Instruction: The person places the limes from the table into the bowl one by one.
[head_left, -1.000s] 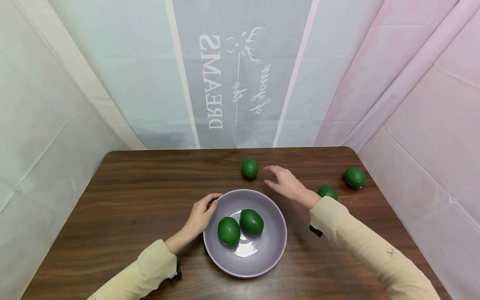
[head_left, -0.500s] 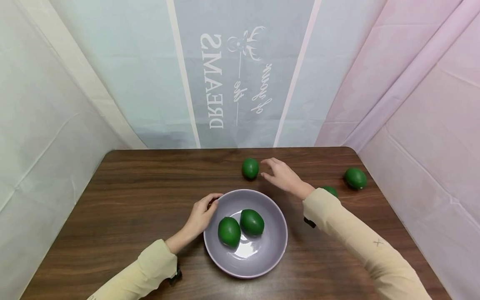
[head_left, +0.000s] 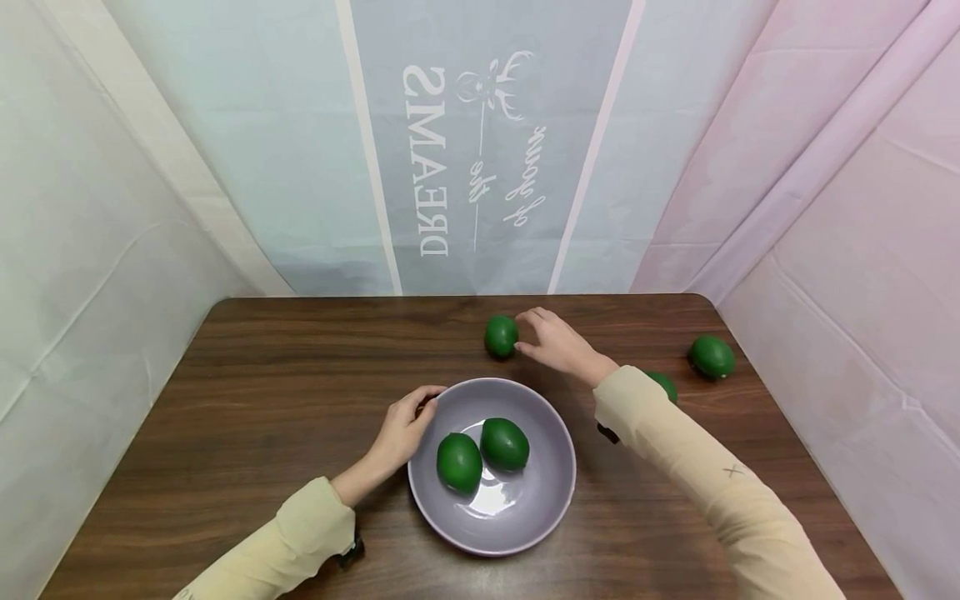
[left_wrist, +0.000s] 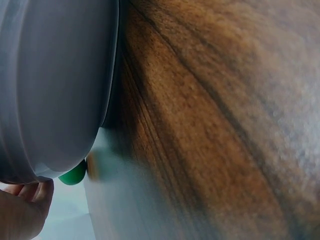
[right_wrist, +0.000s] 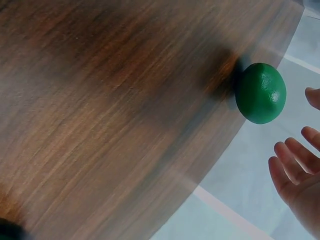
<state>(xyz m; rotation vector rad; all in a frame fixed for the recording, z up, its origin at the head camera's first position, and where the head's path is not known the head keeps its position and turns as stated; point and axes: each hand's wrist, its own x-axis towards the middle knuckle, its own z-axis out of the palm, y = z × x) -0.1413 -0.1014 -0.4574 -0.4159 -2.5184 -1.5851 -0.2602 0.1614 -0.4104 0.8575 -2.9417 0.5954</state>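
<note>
A lilac-grey bowl [head_left: 492, 531] stands on the wooden table with two green limes, one lime [head_left: 459, 462] to the left and another lime [head_left: 505, 444] beside it. My left hand [head_left: 401, 425] grips the bowl's left rim; in the left wrist view its fingers [left_wrist: 45, 192] are at the bowl's edge, partly hidden behind it. Beyond the bowl a single lime [head_left: 501, 337] lies on the table. My right hand [head_left: 555, 343] is just right of that lime, fingers spread from the thumb. In the right wrist view a gap shows between the fingers and the lime [right_wrist: 261, 93].
Toward the table's right edge lies one more lime [head_left: 712, 357]. Another lime [head_left: 663, 386] is partly covered by the right sleeve [head_left: 637, 408]. Behind the table [head_left: 300, 358] hangs a pale printed cloth [head_left: 495, 167], and cloth walls rise on both sides.
My right hand has moved left and slightly away from me, closer to the far lime. My left hand stays on the bowl, and the limes have not moved.
</note>
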